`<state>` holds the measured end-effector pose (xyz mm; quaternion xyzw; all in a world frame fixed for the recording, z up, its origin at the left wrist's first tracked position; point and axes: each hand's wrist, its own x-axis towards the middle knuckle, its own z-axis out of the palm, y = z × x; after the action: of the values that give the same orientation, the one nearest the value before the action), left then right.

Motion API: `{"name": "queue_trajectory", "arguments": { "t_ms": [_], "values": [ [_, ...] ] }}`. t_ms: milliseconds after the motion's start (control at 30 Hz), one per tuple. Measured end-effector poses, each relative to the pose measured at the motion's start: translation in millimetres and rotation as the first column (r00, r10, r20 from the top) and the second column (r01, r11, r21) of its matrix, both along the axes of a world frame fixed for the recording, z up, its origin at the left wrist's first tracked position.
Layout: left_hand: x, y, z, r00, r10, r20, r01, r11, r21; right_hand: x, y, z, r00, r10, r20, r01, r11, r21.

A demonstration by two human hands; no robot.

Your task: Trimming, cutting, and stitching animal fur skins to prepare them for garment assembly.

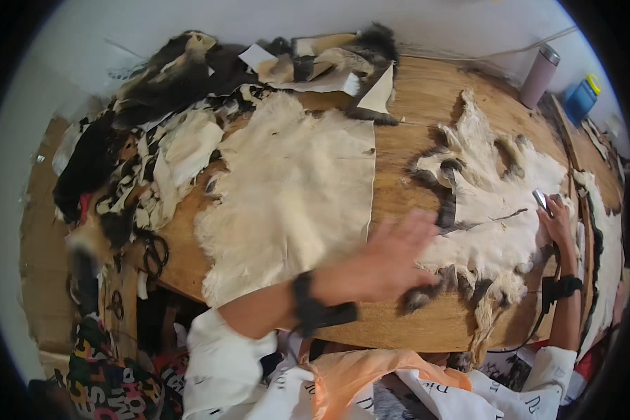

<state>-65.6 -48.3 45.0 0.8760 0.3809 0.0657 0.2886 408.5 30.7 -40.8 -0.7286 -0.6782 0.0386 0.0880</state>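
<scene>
My left hand (392,257), a little smeared by motion, is stretched out with its fingers extended and nothing in it. It is over the bare wood beside the left edge of a pale, irregular fur hide (493,241), which lies skin side up with dark fur at its rim. Whether that hand touches the hide I cannot tell. At the hide's right side, my right hand (558,222) is closed around a small silver metal tool (540,199), its exact kind unclear. A dark slit or line runs across the hide's middle. Black bands circle both wrists.
Left of my left hand, a large cream hide (301,189) with a straight right edge covers the wooden table (406,91). Scraps (182,147) and dark furs (182,80) heap behind it. Black-handled scissors (154,253) lie at left. A pink flask (540,75) and blue bottle (581,101) stand back right.
</scene>
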Motion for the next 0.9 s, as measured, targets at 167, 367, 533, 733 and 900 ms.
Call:
{"name": "queue_trajectory", "arguments": {
  "t_ms": [167,367,533,733,900],
  "values": [
    [-124,2,-19,0.94,0.244,-0.238,-0.198,0.959,0.201,1,12,5,0.999,0.028,-0.041,-0.023,0.994,0.109],
    [-151,-25,-40,0.928,0.183,-0.323,-0.128,0.975,0.184,-60,23,19,0.976,-0.113,0.187,0.128,0.989,-0.071],
    [-149,-17,-52,0.928,0.199,-0.316,-0.076,0.928,0.364,-153,85,68,0.979,0.2,-0.035,-0.192,0.967,0.17],
    [-150,-17,-50,0.933,0.211,-0.29,-0.091,0.921,0.379,-387,173,74,0.571,0.756,0.321,-0.817,0.487,0.308],
    [-148,-16,-52,0.943,0.198,-0.269,-0.147,0.969,0.199,-472,235,66,0.611,0.675,0.413,-0.781,0.6,0.175]
  ]
}}
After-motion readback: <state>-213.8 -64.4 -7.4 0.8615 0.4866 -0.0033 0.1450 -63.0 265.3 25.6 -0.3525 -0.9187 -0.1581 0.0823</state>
